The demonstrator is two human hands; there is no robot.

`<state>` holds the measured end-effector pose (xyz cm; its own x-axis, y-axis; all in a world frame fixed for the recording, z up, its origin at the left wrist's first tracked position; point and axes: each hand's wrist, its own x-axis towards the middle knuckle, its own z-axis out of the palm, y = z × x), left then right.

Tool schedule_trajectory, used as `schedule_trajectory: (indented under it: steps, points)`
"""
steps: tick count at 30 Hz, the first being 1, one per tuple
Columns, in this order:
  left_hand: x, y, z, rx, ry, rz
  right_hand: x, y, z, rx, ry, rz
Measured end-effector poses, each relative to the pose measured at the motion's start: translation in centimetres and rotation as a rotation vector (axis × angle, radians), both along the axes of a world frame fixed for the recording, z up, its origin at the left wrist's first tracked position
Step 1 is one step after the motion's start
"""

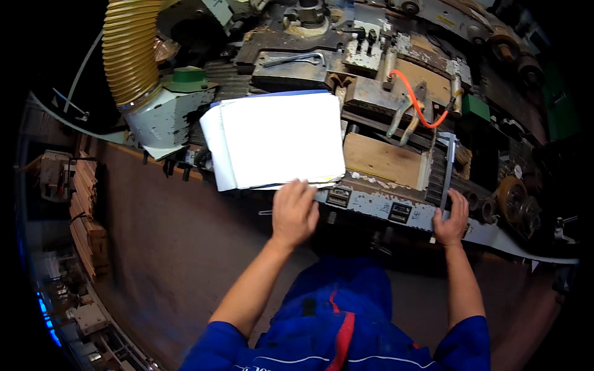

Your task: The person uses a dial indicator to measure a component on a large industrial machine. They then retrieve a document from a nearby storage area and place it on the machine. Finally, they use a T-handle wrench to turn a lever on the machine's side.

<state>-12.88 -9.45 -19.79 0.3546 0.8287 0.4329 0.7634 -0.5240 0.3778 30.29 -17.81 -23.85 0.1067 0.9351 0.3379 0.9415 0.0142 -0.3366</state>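
A stack of white papers lies on the machine bed, with a dark blue edge showing behind it. My left hand is at the stack's near edge, fingers bent together over the lowest sheets; its grip is partly hidden. At the right, a metal caliper lies lengthwise, pointing away from me. My right hand is closed around its near end, thumb on the left side, and a short piece of the tool sticks out below the thumb.
Pliers and a curved orange hose lie beyond the wooden board. Hex keys rest on a metal block farther back. A ribbed yellow hose rises at the left. Stacked timber stands on the floor.
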Motion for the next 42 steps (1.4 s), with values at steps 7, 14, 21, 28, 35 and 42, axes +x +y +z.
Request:
schedule_trajectory:
  steps: [7,14,21,28,35,42]
  points:
    - [2.0,7.3,-2.2,0.038,0.16,-0.062,0.2,0.3,0.0,-0.001,-0.029,0.002]
    - [2.1,7.2,-4.0,0.041,0.249,-0.039,0.3,0.2,-0.3,-0.005,0.004,-0.003]
    - [2.1,7.5,-4.0,0.062,0.238,-0.022,0.5,0.1,-0.6,0.013,-0.033,0.006]
    - [2.0,7.3,-4.7,0.136,0.198,-0.022,0.4,0.4,-0.8,0.03,-0.054,0.019]
    - [1.9,7.2,-5.0,0.142,0.226,-0.005,0.2,0.0,-1.1,0.031,-0.079,0.025]
    - [1.5,7.2,-5.4,0.164,0.206,-0.016,-0.1,0.0,-1.4,0.03,-0.102,0.016]
